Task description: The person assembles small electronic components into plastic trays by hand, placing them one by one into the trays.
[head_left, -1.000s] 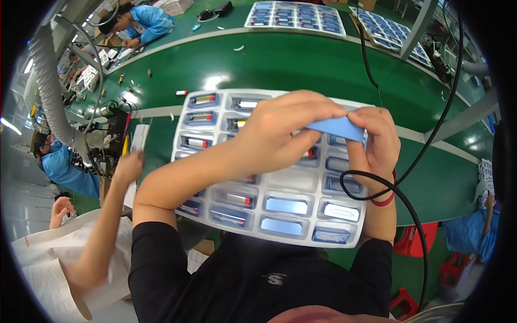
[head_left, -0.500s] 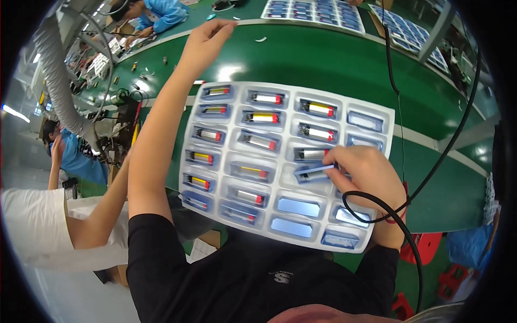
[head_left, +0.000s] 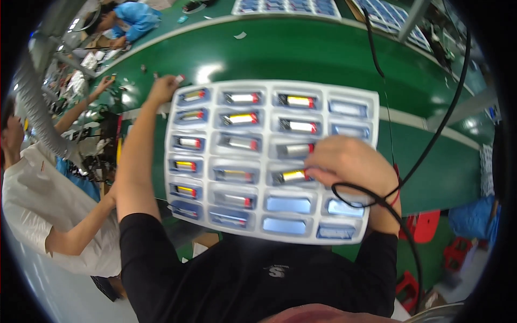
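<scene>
A white moulded tray (head_left: 262, 161) with several pockets lies on the green bench in front of me. In its row nearest the middle right, a small battery-like cylinder (head_left: 291, 176), yellow and silver with a red end, sits in a pocket. My right hand (head_left: 353, 164) reaches over the tray's right side, its fingertips closed at that red end; the hand covers nearby pockets. Beyond the tray's far left corner, my left hand (head_left: 163, 89) pinches a small red-and-white piece (head_left: 180, 79), mostly hidden by the fingers.
A black cable (head_left: 401, 215) loops across my right wrist. Filled pockets hold similar cylinders (head_left: 240, 98); several right-hand pockets (head_left: 288, 204) show only blue lining. More trays (head_left: 288, 7) stand across the green bench (head_left: 301, 46). Close at my left, a co-worker in white (head_left: 81, 215) reaches forward.
My left hand has come down to the red-and-white piece by the tray corner. Under my right fingers, a blue-edged piece was raised; now a yellow-and-silver cylinder lies in that pocket. The view has shifted.
</scene>
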Demonstrator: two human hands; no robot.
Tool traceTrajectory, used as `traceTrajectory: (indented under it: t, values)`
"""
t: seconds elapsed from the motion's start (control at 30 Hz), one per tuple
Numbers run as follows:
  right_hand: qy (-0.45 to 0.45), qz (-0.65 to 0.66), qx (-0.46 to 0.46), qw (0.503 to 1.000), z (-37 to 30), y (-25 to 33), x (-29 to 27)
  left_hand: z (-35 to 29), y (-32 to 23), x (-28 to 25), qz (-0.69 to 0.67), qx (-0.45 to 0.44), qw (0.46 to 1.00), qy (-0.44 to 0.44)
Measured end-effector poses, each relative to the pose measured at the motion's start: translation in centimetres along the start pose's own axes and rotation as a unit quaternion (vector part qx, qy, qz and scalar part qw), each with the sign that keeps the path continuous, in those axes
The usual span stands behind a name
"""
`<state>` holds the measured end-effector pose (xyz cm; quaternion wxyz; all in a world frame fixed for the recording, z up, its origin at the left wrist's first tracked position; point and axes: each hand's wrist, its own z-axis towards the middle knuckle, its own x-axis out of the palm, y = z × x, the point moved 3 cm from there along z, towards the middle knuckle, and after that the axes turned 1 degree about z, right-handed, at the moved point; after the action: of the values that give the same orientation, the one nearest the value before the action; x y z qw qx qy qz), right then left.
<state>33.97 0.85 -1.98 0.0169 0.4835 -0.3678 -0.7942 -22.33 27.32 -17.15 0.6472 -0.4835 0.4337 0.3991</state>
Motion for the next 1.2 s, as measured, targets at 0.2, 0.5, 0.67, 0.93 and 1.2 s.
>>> traceTrajectory:
  t: [0.2,0.5,0.67,0.93,1.2]
  values:
    - [-0.224,0.049,0.057,0.972,-0.5,-0.9,-2.7,-0.5,-22.7,-7.8,-0.259,0.096,0.956,-0.096]
    - [-0.265,0.344,0.048,0.899,-0.7,-1.3,-1.6,-13.5,-45.6,-10.2,-0.121,0.441,0.888,-0.041]
    - [-0.271,0.305,0.002,0.913,-1.4,-1.7,-3.0,-15.5,-46.4,-10.8,-0.211,0.405,0.877,-0.15]
    - [-0.366,0.294,0.005,0.883,-3.0,-3.8,-5.5,-20.6,-46.3,-7.3,-0.013,0.483,0.855,0.19]
    - [-0.382,0.374,0.037,0.844,-2.5,-2.8,-5.0,-19.5,-45.4,-7.3,-0.149,0.419,0.877,0.181]
